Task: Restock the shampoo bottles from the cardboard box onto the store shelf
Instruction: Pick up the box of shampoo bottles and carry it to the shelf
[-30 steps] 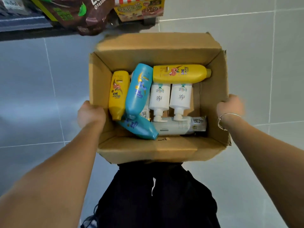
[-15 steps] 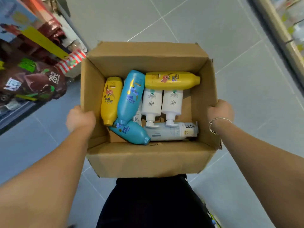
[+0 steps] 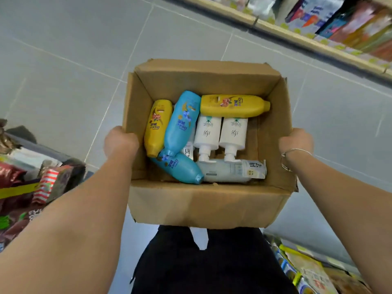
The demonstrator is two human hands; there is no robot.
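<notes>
Brown open-top cardboard box (image 3: 207, 206) held at frame centre, above grey tile floor (image 3: 74, 71). Left hand (image 3: 121, 143) grips its 9 o'clock wall, right hand (image 3: 296, 141) w/ silver bracelet (image 3: 293, 155) grips 3 o'clock wall; fingers wrapped outside, hidden. Inside, lying flat: two yellow "Rejoice" shampoo bottles (image 3: 233, 106), two blue "Rejoice" bottles (image 3: 182, 124), two white pump bottles (image 3: 233, 132), one pale tube (image 3: 231, 170); other text unreadable. Store shelf (image 3: 318, 39) at 1 o'clock.

View has swung round; a stocked shelf (image 3: 331, 37) now lies ahead
</notes>
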